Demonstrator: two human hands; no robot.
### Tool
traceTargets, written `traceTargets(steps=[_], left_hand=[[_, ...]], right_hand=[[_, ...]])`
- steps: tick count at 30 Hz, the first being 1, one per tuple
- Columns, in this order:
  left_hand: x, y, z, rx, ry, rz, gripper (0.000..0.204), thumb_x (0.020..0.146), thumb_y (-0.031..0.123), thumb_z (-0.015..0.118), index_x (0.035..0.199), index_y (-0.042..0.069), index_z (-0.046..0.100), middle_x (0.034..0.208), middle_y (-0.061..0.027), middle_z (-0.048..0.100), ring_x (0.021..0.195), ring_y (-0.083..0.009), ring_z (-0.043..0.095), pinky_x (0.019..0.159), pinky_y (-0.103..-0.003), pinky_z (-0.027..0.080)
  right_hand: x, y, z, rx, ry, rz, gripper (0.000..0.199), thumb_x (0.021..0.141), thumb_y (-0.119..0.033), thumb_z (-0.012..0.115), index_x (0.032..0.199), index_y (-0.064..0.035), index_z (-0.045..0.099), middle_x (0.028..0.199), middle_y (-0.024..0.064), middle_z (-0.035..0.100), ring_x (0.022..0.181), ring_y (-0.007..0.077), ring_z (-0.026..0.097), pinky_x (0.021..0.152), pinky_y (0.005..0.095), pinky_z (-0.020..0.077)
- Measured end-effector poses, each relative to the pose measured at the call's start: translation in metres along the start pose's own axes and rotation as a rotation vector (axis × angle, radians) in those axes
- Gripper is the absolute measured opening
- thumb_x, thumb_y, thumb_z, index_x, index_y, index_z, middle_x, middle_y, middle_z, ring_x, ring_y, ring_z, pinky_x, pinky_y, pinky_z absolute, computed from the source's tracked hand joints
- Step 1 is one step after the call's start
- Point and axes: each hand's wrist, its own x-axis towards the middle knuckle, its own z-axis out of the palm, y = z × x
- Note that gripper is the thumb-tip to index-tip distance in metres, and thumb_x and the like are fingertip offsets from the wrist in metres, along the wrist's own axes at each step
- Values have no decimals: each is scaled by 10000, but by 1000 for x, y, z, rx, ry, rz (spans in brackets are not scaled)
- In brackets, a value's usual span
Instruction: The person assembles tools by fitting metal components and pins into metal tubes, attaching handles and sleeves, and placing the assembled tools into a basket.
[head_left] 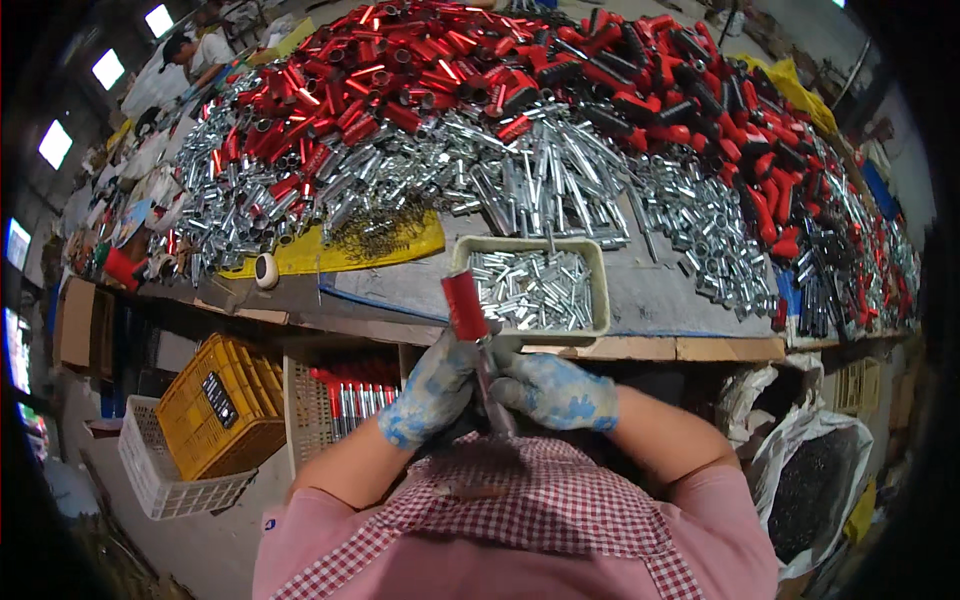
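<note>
Far left: white crate (160, 475) and yellow crate (225, 405) on the floor under the bench. Beside them, a bin (345, 395) of finished red-handled parts. Near centre: left hand (432, 390), gloved, closed around a tool (478, 345) with a red grip and a dark metal shaft, held upright just in front of the bench edge; right hand (555, 392), gloved, closed on the shaft's lower part, touching the left. Just beyond, a tray (530, 288) of small silver tubes on the bench (660, 300). Far across the bench: heaps of silver tubes (540, 180) and red handles (480, 60). Right: open bag (815, 480) of dark small parts.
</note>
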Motion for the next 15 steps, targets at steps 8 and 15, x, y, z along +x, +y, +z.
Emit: traceTargets(steps=[8,15], left_hand=[[-20,13,-17,-270,-25,-81,448,935,355,582,1231,31,492,899,-108,588,828,-244,602,708,-345,508],[-10,26,-5,32,155,-115,366,864,201,618,1167,45,485,772,-42,539,656,-135,512,592,-254,429]], right_hand=[[196,-42,-107,-904,295,132,377,862,-364,590,1130,-104,647,1089,176,652,1022,336,623,882,425,488],[287,-3,-101,-1388,42,-39,376,682,-93,682,1056,-119,690,1039,159,677,1010,336,648,877,420,524]])
